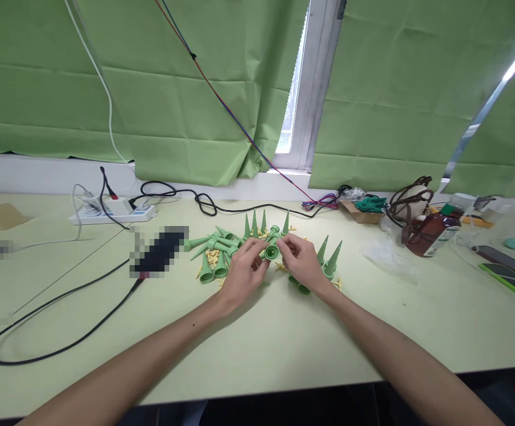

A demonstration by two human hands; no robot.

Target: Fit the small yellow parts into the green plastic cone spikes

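left forearm (151, 354) slanted in from the near left | left hand (243, 267) curled its fingers rightward | right forearm (392, 343) reached in from the near right | right hand (302, 260) pinched, angled leftward | hands faced, just beside each other

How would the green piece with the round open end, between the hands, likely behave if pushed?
The green piece is probably light: its open end looks hollow. It seems stiff, the rim looking round between the left hand and right hand. Laid on its side, that circular rim could let it roll.
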